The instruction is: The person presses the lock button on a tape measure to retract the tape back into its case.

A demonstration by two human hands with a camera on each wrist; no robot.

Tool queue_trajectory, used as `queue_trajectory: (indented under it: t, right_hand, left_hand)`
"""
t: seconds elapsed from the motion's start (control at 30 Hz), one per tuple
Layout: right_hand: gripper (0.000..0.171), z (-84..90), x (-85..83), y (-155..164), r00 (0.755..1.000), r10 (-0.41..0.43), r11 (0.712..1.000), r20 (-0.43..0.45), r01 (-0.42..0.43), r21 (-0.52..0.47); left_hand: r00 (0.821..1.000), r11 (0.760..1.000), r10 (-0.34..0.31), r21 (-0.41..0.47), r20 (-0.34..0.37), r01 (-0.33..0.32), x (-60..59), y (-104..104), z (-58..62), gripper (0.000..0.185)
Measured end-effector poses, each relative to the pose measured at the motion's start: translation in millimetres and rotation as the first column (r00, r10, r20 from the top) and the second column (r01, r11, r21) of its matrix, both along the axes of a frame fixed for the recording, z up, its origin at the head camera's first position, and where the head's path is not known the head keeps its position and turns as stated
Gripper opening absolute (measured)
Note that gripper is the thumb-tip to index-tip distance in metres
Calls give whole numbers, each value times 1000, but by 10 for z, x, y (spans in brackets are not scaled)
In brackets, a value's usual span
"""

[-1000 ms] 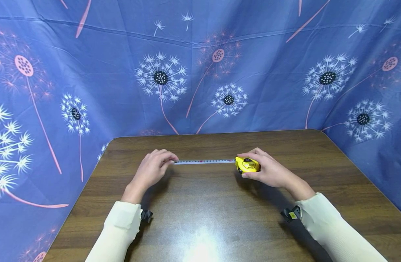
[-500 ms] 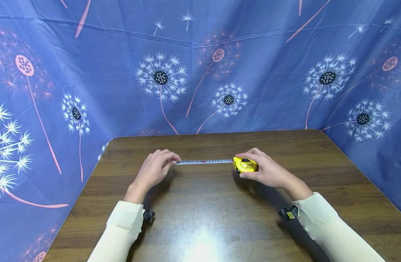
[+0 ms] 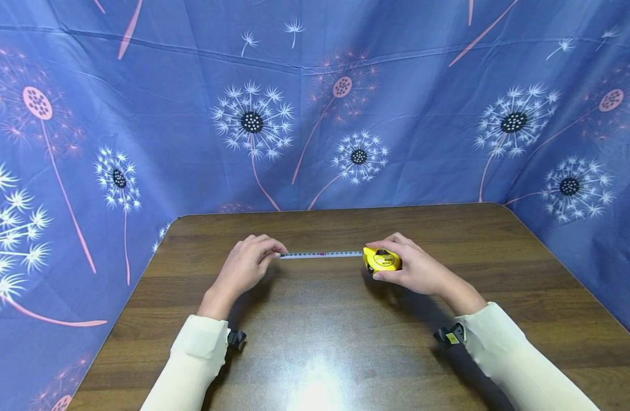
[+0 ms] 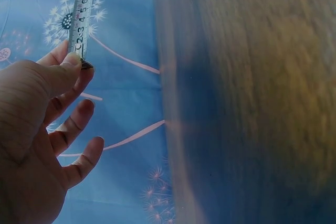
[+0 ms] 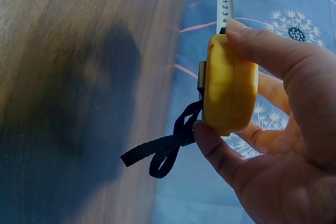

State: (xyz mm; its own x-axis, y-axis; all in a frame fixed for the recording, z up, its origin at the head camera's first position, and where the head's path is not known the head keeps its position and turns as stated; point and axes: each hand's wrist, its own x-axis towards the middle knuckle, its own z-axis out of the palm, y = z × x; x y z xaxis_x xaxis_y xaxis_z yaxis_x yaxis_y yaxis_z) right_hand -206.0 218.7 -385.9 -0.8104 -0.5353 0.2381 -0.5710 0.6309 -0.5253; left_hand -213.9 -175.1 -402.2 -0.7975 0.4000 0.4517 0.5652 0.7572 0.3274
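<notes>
Yellow case (image 3: 381,260) is now farther left, tape (image 3: 322,254) shorter; left hand (image 3: 244,265) pinches tape end, right hand (image 3: 416,268) grips case; slipping pinch could let tape snap back.

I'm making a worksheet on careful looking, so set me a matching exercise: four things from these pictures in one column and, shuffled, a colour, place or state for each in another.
Things:
1. tape case
2. tape blade
3. strap
4. cloth

Descriptions:
A. black and looped
B. blue, with a dandelion print
C. yellow, held in the right hand
D. marked with numbers, its end pinched by the left hand

Pairs: 1-C, 2-D, 3-A, 4-B
</notes>
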Motion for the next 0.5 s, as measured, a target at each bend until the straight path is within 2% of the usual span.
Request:
queue_trajectory:
  t: [0.5]
  right_hand:
    - [64, 2, -2, -46, 1000, 1, 1000, 14, -1, 6]
  left_hand:
    - [1000, 1000, -3, 5, 16, 2, 13, 51, -8, 15]
